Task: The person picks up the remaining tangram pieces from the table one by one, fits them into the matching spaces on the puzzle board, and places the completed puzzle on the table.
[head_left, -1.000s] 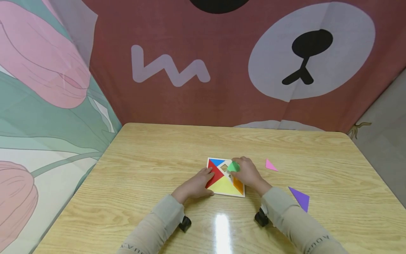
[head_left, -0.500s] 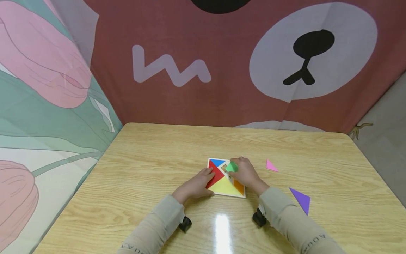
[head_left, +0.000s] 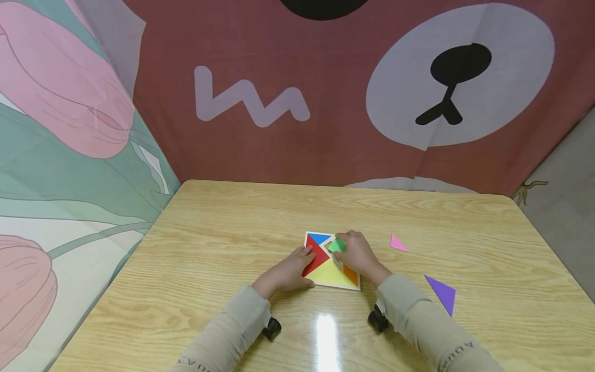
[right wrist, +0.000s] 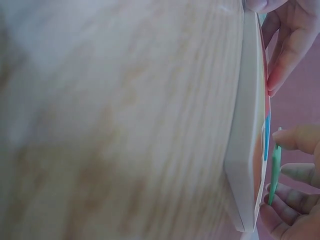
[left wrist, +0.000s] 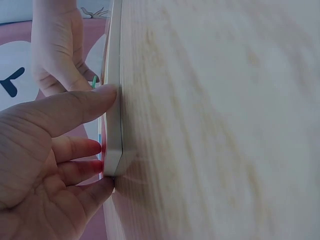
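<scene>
A white tangram tray [head_left: 339,287] lies on the table, with a red triangle [head_left: 317,258], a yellow triangle [head_left: 331,274], a blue triangle [head_left: 318,238] and an orange piece [head_left: 350,276] in it. My left hand [head_left: 289,269] holds the tray's left side, thumb at the near edge and fingertips over the red triangle. Over the upper right part, my right hand [head_left: 361,255] pinches a green tangram piece [head_left: 337,245] between thumb and fingers. Seen from the right wrist, the green piece [right wrist: 275,172] stands tilted close over the tray face. The right hand partly hides the orange piece.
To the right of the tray lie a small pink triangle [head_left: 398,243] and a larger purple triangle [head_left: 443,295], the latter near the right sleeve [head_left: 423,310]. Behind the wooden table [head_left: 232,217] hangs a brown printed cloth [head_left: 260,155].
The right hand has moved slightly left with the green piece, which now covers more of the tray's small opening. The left hand and the tray have hardly moved.
</scene>
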A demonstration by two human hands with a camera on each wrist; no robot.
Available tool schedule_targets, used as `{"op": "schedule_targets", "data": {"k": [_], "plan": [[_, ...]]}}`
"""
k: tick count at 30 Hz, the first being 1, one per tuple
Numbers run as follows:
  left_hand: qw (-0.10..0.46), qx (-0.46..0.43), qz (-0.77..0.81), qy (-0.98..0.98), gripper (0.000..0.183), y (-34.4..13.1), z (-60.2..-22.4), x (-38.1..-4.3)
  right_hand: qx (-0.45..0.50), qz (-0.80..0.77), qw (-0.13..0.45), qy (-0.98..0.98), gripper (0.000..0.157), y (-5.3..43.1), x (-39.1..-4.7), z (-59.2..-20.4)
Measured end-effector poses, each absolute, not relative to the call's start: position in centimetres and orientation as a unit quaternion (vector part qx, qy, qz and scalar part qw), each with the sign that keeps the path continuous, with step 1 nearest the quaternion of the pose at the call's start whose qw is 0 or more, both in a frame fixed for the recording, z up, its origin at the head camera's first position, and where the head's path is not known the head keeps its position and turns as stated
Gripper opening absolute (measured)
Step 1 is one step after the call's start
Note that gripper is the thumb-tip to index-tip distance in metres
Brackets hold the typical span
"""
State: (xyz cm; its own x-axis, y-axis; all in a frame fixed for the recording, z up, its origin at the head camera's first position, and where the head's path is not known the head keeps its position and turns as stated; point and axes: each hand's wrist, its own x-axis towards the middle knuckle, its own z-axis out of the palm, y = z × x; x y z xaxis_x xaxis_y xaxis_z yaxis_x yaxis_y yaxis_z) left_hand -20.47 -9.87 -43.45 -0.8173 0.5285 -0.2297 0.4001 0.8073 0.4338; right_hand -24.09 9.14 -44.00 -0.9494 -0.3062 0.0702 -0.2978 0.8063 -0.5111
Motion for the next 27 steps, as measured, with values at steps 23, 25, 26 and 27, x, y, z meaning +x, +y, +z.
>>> {"op": "schedule_targets", "data": {"k": [23, 25, 26, 27], "plan": [[0.176, 0.245, 0.191, 0.934, 0.069, -9.88, -43.45, -20.47, -0.153, -0.254, 0.014, 0.955, 0.034, 8.69, -24.23, -43.89], [0.176, 0.244, 0.191, 0.934, 0.069, -9.87, -43.43, -20.47, -0.153, -0.255, 0.014, 0.955, 0.034, 8.67, -24.23, -43.91], [0.176, 0.245, 0.191, 0.934, 0.069, -9.87, -43.44, -20.47, -0.155, -0.255, 0.013, 0.954, 0.034, 8.68, -24.24, -43.94], [0.176, 0.245, 0.191, 0.934, 0.069, -9.87, -43.44, -20.47, -0.157, -0.255, 0.012, 0.954, 0.034, 8.67, -24.23, -43.94]]}}
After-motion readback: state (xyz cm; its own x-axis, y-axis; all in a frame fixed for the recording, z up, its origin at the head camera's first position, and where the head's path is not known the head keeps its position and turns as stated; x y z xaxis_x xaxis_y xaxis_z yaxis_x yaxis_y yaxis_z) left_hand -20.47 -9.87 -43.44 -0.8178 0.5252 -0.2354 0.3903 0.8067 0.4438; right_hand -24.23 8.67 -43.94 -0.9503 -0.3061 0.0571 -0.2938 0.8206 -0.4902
